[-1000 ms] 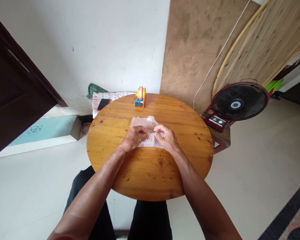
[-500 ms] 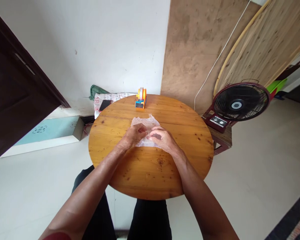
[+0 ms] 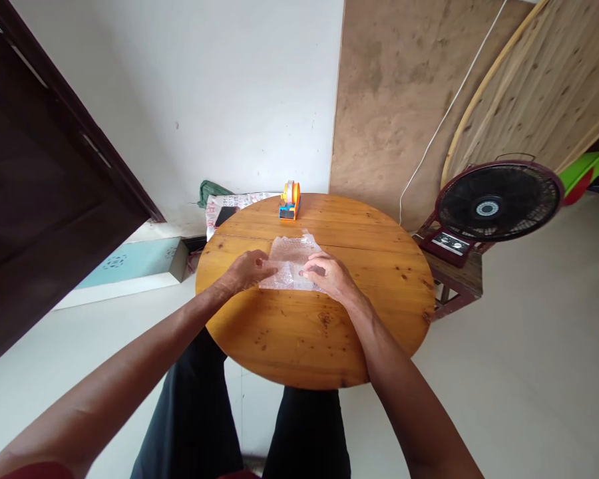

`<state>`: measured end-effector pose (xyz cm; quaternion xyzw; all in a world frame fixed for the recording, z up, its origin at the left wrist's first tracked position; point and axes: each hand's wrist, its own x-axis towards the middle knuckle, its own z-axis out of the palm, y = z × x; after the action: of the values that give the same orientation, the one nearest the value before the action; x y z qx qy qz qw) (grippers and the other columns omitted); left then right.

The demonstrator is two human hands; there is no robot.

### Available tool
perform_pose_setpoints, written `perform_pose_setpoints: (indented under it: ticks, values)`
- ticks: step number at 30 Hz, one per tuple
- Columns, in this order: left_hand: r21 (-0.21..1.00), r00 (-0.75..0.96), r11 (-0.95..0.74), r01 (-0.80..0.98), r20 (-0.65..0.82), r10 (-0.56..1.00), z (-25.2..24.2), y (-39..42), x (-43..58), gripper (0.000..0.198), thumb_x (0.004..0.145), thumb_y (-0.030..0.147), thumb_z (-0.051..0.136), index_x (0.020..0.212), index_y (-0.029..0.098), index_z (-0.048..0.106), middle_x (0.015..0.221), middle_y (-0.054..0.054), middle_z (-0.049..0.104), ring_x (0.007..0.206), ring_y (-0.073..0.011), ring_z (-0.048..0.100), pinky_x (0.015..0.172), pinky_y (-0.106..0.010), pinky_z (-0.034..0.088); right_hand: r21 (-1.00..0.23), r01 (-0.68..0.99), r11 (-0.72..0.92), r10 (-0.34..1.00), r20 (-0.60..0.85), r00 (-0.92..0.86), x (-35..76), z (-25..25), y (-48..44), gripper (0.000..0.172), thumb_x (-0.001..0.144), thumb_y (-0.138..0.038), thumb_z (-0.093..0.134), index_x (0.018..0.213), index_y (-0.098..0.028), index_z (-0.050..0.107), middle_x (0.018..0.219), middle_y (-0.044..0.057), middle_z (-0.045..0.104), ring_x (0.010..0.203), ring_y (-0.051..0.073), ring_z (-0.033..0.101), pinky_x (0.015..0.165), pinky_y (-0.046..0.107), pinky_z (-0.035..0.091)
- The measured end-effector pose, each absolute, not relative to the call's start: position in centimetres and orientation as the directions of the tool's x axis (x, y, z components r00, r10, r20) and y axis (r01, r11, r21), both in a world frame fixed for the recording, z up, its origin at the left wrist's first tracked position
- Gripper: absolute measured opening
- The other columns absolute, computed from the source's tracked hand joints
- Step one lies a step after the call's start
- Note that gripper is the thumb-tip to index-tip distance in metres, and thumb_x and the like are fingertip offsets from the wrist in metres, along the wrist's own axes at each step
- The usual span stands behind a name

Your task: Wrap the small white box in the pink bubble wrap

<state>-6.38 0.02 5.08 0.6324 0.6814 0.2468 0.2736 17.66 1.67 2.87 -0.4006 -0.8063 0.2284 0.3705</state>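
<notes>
A folded sheet of clear bubble wrap [image 3: 290, 251] lies on the round wooden table [image 3: 289, 339] in front of me. My left hand [image 3: 249, 270] is at the sheet's left edge, thumb stretched out over the wrap and the fingers apart from it. On the other side, my right hand [image 3: 330, 275] has its thumb and fingertips brought together on the wrap's right part. Whatever lies inside the wrap, if anything, cannot be made out. Beyond the sheet, near the table's far edge, stands an orange and blue tape dispenser [image 3: 290, 199] with a roll of tape.
To the right, a dark red fan [image 3: 494, 203] rests on a wooden stool [image 3: 456, 283]. A printed white sack [image 3: 214, 214] and a pale blue box [image 3: 130, 266] are at the left, near a dark door [image 3: 44, 173]. Behind the table are a white wall and a wooden board.
My left hand has moved left, from the middle of the bubble wrap to its left edge, uncovering more of it. The right hand stays on the wrap. The view has shifted slightly.
</notes>
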Motion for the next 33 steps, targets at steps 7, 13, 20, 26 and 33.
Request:
perform_pose_setpoints:
  ticks: [7,13,20,26,33]
  values:
    - [0.737,-0.159,0.541,0.404,-0.526,0.835,6.9,-1.7,-4.9,0.082,0.054,0.048,0.084,0.119,0.014,0.049,0.073,-0.004,0.063,0.057,-0.0168,0.060,0.050,-0.025,0.042,-0.660,0.466,0.589,0.806,0.433,-0.405,17.6,2.8,1.7,0.012,0.080,-0.034,0.068,0.078,-0.023,0.070,0.094,0.002,0.067,0.090,0.016,0.061,0.085,0.029,0.045]
    - [0.758,-0.150,0.583,0.292,-0.566,0.811,6.6,-0.9,-2.8,0.051,0.053,0.048,0.085,0.082,0.016,0.059,0.058,0.002,0.057,0.041,-0.0087,0.046,0.042,-0.022,0.031,-0.656,0.502,0.564,0.824,0.407,-0.394,17.6,2.9,1.5,0.012,0.080,-0.035,0.068,0.079,-0.023,0.071,0.097,0.002,0.067,0.093,0.018,0.061,0.085,0.030,0.045]
    - [0.805,-0.080,0.541,0.242,-0.539,0.838,5.9,0.1,-1.8,0.037,0.051,0.037,0.086,0.065,0.014,0.061,0.050,0.001,0.056,0.039,-0.0057,0.036,0.041,-0.023,0.029,-0.625,0.518,0.584,0.811,0.423,-0.404,17.5,2.3,1.9,0.012,0.081,-0.035,0.068,0.079,-0.024,0.071,0.099,0.003,0.067,0.094,0.018,0.060,0.085,0.030,0.045]
    - [0.828,-0.153,0.488,0.276,-0.463,0.873,6.6,-0.3,-0.9,0.021,0.061,0.027,0.075,0.075,0.015,0.066,0.064,-0.002,0.065,0.054,-0.0133,0.056,0.045,-0.022,0.035,-0.619,0.531,0.579,0.815,0.427,-0.391,17.5,2.5,1.6,0.008,0.080,-0.032,0.069,0.079,-0.025,0.071,0.101,0.003,0.066,0.096,0.019,0.060,0.086,0.031,0.044]
    - [0.850,-0.113,0.470,0.239,-0.456,0.883,6.3,-0.4,-1.1,0.024,0.065,0.034,0.071,0.079,0.015,0.064,0.066,-0.003,0.064,0.053,-0.0144,0.056,0.044,-0.025,0.040,-0.615,0.539,0.576,0.818,0.420,-0.394,17.4,2.9,1.3,0.008,0.081,-0.031,0.068,0.079,-0.024,0.071,0.101,0.003,0.066,0.096,0.019,0.060,0.086,0.031,0.044]
